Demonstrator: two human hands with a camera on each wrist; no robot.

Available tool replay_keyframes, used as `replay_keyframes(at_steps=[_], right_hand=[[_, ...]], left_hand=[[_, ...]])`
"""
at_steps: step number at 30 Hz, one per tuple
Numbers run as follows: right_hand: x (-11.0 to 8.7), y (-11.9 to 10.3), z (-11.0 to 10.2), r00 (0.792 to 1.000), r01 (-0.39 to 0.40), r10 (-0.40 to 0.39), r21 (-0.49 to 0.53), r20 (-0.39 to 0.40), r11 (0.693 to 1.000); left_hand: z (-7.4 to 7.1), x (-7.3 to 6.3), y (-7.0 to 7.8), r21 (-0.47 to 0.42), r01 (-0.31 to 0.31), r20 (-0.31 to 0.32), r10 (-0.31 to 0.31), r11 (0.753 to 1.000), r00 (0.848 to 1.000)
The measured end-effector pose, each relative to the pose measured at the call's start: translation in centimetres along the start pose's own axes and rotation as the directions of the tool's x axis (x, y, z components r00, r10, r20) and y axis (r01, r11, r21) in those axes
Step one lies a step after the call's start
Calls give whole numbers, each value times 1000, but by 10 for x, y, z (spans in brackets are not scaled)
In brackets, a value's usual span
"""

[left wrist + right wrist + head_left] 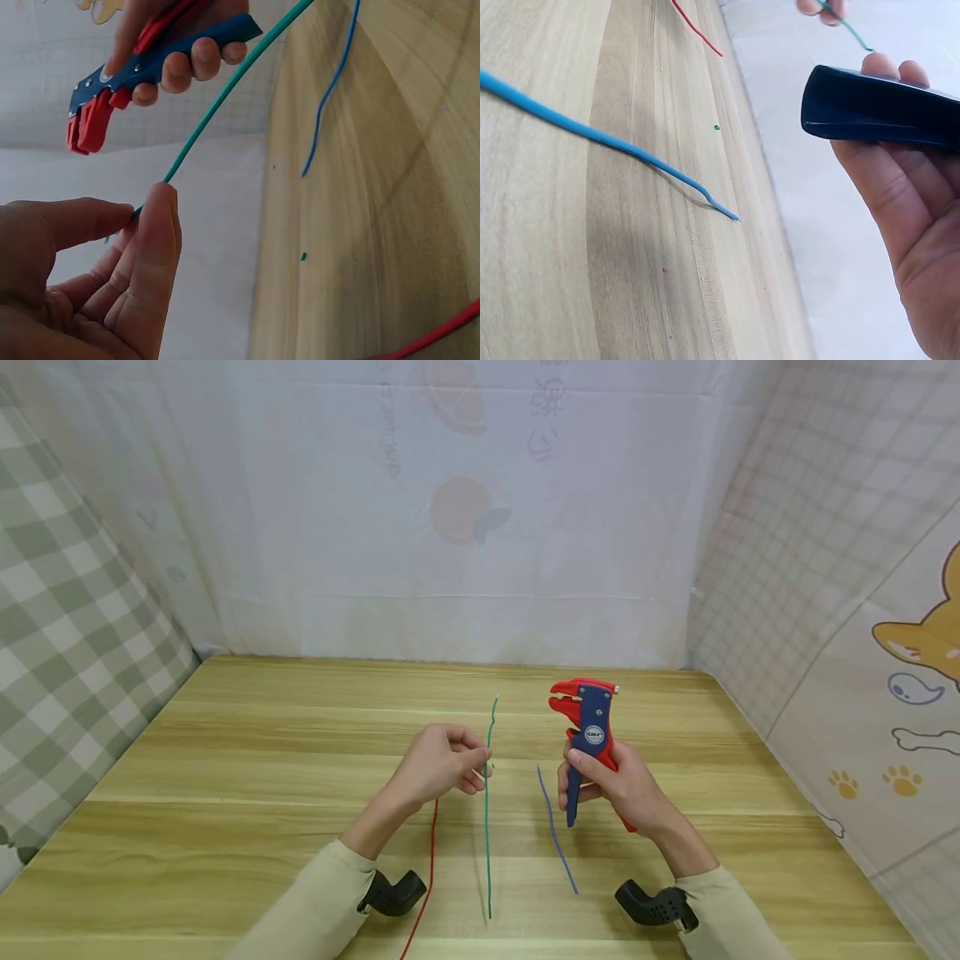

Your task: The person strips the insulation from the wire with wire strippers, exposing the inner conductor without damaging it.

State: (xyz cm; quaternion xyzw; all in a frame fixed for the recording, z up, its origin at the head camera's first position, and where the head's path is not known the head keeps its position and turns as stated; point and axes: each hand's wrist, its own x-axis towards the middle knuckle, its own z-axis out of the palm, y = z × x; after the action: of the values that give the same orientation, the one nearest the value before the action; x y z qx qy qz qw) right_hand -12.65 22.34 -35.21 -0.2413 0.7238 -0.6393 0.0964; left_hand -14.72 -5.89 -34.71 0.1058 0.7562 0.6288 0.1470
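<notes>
My left hand (pixel 441 766) pinches a green wire (pixel 487 835) between thumb and forefinger, above the table. The wire runs lengthwise, with a slight kink near its far end. In my right hand (pixel 626 783) is a wire stripper (pixel 595 714) with a dark blue body and red jaws, held upright by its handles. Its jaws stand apart, facing left, with nothing between them. On the table between the hands lies a blue wire (pixel 557 835). A red wire (pixel 432 847) lies by the left forearm, partly hidden by the left hand in the head view.
A small green scrap (pixel 303 256) lies on the wooden table (pixel 262 735). Near the blue wire is a tiny red speck (pixel 665 269). A pale printed curtain (pixel 337 527) hangs behind the table, with patterned cloth at both sides.
</notes>
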Motion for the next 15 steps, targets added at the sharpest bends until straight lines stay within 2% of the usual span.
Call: replay_keyframes(at_steps=[4,7,12,15], right_hand=[[0,0,0,1000,-8,8,-19,-7,1000],[0,0,-1,1000,-13,13,-25,-8,1000],[0,-2,0,1000,-25,25,-28,-12,999],[-1,-2,0,999,-35,35,-32,-15,999]], left_hand=[[0,5,-11,20,19,47,-20,1000,999],[1,8,-18,47,41,60,-44,998,997],[4,11,-27,153,62,58,-72,986,996],[3,10,-30,255,48,54,-64,966,997]])
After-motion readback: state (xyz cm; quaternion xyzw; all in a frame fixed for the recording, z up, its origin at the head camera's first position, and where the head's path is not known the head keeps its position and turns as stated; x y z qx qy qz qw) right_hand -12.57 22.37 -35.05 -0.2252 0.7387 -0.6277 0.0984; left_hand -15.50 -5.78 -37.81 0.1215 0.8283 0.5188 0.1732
